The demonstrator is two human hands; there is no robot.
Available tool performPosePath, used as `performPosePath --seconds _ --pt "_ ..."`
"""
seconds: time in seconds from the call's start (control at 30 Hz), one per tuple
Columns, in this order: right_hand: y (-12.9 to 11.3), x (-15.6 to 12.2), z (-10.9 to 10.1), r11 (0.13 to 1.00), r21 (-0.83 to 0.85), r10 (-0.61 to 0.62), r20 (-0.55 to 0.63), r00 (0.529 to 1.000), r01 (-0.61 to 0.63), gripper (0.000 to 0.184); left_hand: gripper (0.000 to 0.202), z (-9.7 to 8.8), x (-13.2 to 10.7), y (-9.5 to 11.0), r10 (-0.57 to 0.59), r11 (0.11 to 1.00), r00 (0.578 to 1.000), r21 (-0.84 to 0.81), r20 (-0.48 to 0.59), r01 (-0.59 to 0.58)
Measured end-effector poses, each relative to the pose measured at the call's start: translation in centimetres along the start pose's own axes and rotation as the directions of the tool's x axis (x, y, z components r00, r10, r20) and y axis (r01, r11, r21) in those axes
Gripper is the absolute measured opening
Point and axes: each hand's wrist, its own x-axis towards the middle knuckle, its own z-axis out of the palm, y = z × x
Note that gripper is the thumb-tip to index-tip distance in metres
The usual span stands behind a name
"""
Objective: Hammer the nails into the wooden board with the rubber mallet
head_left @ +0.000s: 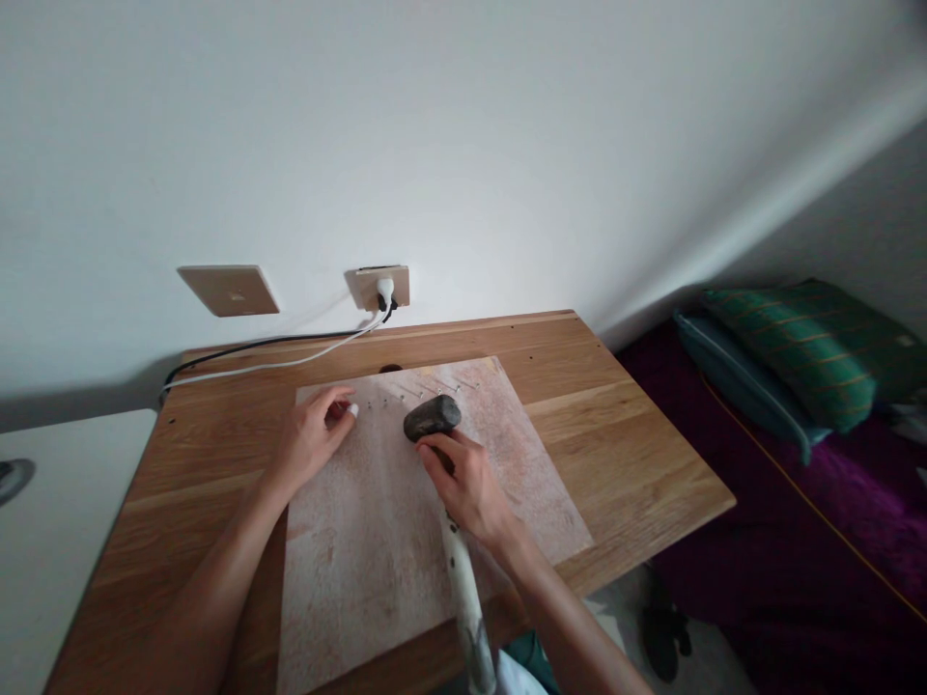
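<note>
My right hand (pixel 469 486) is closed round a hammer just below its dark head (pixel 432 417); the pale handle (pixel 467 603) runs back toward me. The head hovers over a pinkish board (pixel 406 541) lying on a wooden table (pixel 623 434). My left hand (pixel 313 434) rests on the board's far left part, fingers pinched on a small nail that I can barely make out. A row of several small nails (pixel 420 394) stands along the board's far edge, just beyond the hammer head.
Behind the table a white wall holds a blank plate (pixel 230 290) and a socket (pixel 383 286) with a white plug and cables (pixel 275 352) trailing left. A white surface (pixel 65 521) adjoins on the left. Green and blue cushions (pixel 789 362) lie on a purple bed at right.
</note>
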Motion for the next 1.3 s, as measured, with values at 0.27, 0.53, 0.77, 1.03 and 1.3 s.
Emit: performPosePath --seconds 0.27,0.53,0.77,1.03,1.3 --pt "2.1 -1.8 -0.1 0.972 0.108 0.226 -0.188 0.956 -0.208 0.035 0.028 -0.1 0.0 0.0 -0.008 1.000 1.000 -0.013 -0.003 0.008" --pt "2.5 -3.2 -0.6 0.961 0.099 0.275 -0.246 0.930 -0.258 0.044 0.026 0.1 -0.1 0.0 -0.010 0.999 1.000 -0.034 -0.009 0.009" --pt "2.2 -3.5 0.4 0.967 -0.067 0.219 -0.281 0.935 -0.246 0.036 0.025 0.1 -0.2 0.1 -0.009 0.999 1.000 -0.039 -0.020 0.008" --pt "2.3 -3.2 1.2 0.934 -0.268 0.160 -0.280 0.946 -0.238 0.037 0.024 0.0 -0.1 0.2 -0.020 0.998 1.000 -0.067 -0.016 0.019" --pt "1.8 -3.1 0.4 0.899 -0.390 0.137 -0.179 0.974 -0.198 0.030 0.024 -0.1 -0.1 0.4 0.011 0.998 1.000 -0.057 -0.017 -0.012"
